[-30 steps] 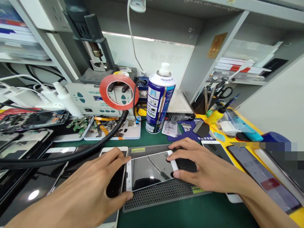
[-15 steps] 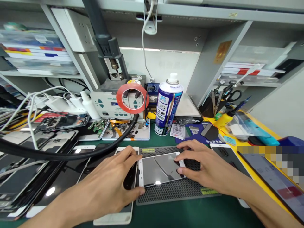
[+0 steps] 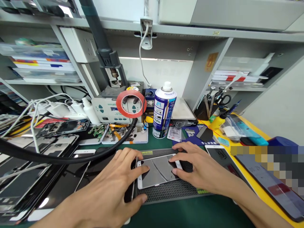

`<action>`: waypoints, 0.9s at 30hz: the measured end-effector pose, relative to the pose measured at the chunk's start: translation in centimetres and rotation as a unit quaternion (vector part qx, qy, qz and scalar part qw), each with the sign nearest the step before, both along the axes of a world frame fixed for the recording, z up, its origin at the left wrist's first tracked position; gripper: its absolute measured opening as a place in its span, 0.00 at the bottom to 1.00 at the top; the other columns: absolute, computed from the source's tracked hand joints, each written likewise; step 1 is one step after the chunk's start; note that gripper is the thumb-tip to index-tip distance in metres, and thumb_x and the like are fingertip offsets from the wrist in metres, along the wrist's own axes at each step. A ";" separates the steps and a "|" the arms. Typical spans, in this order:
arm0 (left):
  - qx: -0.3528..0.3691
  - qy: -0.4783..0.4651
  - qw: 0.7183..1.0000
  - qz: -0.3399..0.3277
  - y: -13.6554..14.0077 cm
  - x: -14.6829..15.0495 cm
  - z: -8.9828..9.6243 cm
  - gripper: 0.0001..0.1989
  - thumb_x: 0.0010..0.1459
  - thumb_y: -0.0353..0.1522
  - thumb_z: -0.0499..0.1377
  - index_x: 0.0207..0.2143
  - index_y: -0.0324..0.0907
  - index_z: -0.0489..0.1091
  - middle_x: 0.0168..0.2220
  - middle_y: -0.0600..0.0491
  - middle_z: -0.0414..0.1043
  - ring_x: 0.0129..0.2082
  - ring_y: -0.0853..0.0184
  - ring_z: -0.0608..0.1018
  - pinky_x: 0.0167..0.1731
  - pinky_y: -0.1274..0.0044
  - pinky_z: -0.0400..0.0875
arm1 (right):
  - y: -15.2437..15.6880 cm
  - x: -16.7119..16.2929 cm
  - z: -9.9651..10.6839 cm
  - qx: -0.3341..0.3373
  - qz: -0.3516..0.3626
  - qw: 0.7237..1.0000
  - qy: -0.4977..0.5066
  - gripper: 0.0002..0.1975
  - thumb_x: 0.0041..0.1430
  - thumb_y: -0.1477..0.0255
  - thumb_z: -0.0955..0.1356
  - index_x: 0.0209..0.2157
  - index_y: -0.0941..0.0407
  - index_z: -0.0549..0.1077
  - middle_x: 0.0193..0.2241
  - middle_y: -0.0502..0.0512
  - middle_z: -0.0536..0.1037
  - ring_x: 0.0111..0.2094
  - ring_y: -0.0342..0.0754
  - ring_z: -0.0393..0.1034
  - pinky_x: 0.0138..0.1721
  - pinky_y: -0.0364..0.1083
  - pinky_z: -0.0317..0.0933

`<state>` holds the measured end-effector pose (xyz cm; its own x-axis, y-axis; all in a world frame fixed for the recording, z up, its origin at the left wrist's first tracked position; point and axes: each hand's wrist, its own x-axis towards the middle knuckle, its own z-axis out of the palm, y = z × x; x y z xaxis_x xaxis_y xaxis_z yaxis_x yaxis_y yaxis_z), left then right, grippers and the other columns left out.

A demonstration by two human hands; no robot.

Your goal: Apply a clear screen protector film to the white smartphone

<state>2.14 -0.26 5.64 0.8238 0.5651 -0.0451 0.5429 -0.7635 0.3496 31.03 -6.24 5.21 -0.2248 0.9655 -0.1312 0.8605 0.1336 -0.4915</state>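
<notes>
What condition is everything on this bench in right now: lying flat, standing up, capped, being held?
White phone: lying flat, screen up and dark, on the mat.
Honeycomb mat: flat on the green bench.
Left hand: fingers pressing the phone's left end.
Right hand: fingers pressing the phone's right end.
Spray can: upright, white nozzle on top.
Red tape roll: standing on edge.
Parts trays: open, holding small parts.
Scissors: upright in the tool holder.

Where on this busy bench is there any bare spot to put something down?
Bare green mat shows in front of the honeycomb pad, between the left hand and right hand. The left is crowded with stacked phone screens, the back with parts trays and a spray can.
</notes>
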 end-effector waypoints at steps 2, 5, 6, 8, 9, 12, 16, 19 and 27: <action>0.000 -0.002 1.000 -0.003 0.1 -0.1 -0.4 0.24 0.59 0.40 0.59 0.58 0.52 0.66 0.57 0.46 0.56 0.57 0.50 0.63 0.56 0.56 0.66 | -0.1 0.0 -0.1 -0.002 -0.002 1.000 -0.004 0.18 0.63 0.53 0.65 0.50 0.42 0.76 0.64 0.54 0.62 0.67 0.64 0.51 0.64 0.68 0.49; -0.007 0.004 1.000 -0.005 0.2 -0.3 -0.7 0.24 0.61 0.41 0.58 0.59 0.52 0.64 0.58 0.47 0.54 0.58 0.50 0.61 0.56 0.56 0.65 | -0.2 -0.2 0.1 -0.004 0.000 1.000 -0.005 0.17 0.66 0.55 0.62 0.51 0.41 0.75 0.65 0.51 0.61 0.68 0.64 0.49 0.64 0.69 0.47; -0.008 0.005 1.000 -0.006 0.2 -0.4 -0.8 0.24 0.61 0.41 0.58 0.59 0.52 0.64 0.58 0.47 0.54 0.58 0.50 0.61 0.56 0.56 0.65 | -0.2 -0.3 0.1 -0.006 0.001 1.000 -0.004 0.17 0.67 0.56 0.62 0.51 0.41 0.75 0.65 0.50 0.60 0.68 0.64 0.48 0.64 0.70 0.47; -0.006 0.003 1.000 -0.008 0.1 -0.5 -0.8 0.23 0.61 0.41 0.58 0.59 0.52 0.64 0.58 0.47 0.54 0.58 0.50 0.60 0.57 0.56 0.64 | -0.3 -0.5 0.2 -0.007 0.002 1.000 -0.004 0.16 0.67 0.57 0.61 0.51 0.40 0.75 0.66 0.49 0.60 0.68 0.64 0.47 0.64 0.71 0.47; -0.004 0.001 1.000 -0.008 0.1 -0.5 -0.8 0.23 0.61 0.41 0.58 0.58 0.52 0.64 0.58 0.47 0.54 0.58 0.50 0.60 0.57 0.56 0.63 | -0.3 -0.5 0.3 -0.007 0.002 1.000 -0.004 0.16 0.67 0.58 0.61 0.51 0.40 0.75 0.66 0.48 0.60 0.68 0.64 0.47 0.64 0.71 0.47; 0.001 -0.003 1.000 -0.009 0.1 -0.5 -0.8 0.23 0.60 0.41 0.59 0.58 0.51 0.64 0.58 0.47 0.54 0.58 0.50 0.61 0.57 0.56 0.63 | -0.3 -0.6 0.2 0.002 0.005 1.000 0.003 0.17 0.68 0.63 0.60 0.52 0.39 0.75 0.66 0.47 0.60 0.68 0.63 0.48 0.64 0.70 0.46; 0.005 -0.005 1.000 -0.012 0.1 -0.4 -0.8 0.24 0.60 0.40 0.59 0.59 0.51 0.64 0.58 0.46 0.54 0.58 0.50 0.61 0.57 0.56 0.64 | -0.2 -0.5 0.2 -0.003 0.011 1.000 0.012 0.20 0.70 0.67 0.56 0.52 0.39 0.75 0.67 0.45 0.58 0.69 0.61 0.46 0.66 0.68 0.44; 0.006 -0.003 1.000 -0.013 0.1 -0.4 -0.9 0.25 0.60 0.41 0.59 0.59 0.51 0.64 0.58 0.46 0.54 0.58 0.50 0.60 0.57 0.56 0.63 | -0.2 -0.5 0.0 -0.006 0.011 1.000 0.019 0.21 0.70 0.68 0.55 0.52 0.38 0.75 0.67 0.44 0.58 0.69 0.60 0.47 0.66 0.68 0.43; -0.001 0.007 1.000 -0.012 0.1 -0.4 -0.8 0.24 0.61 0.42 0.58 0.59 0.52 0.63 0.59 0.47 0.53 0.59 0.50 0.59 0.59 0.54 0.61 | 0.0 -0.9 -0.5 0.005 0.020 0.999 0.024 0.21 0.71 0.68 0.55 0.53 0.37 0.74 0.67 0.43 0.58 0.68 0.57 0.49 0.66 0.69 0.41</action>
<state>1.71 -0.21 4.80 0.8367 0.5447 -0.0567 0.5287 -0.7763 0.3433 30.13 -6.20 4.70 -0.2699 0.9567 -0.1086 0.8296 0.1738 -0.5307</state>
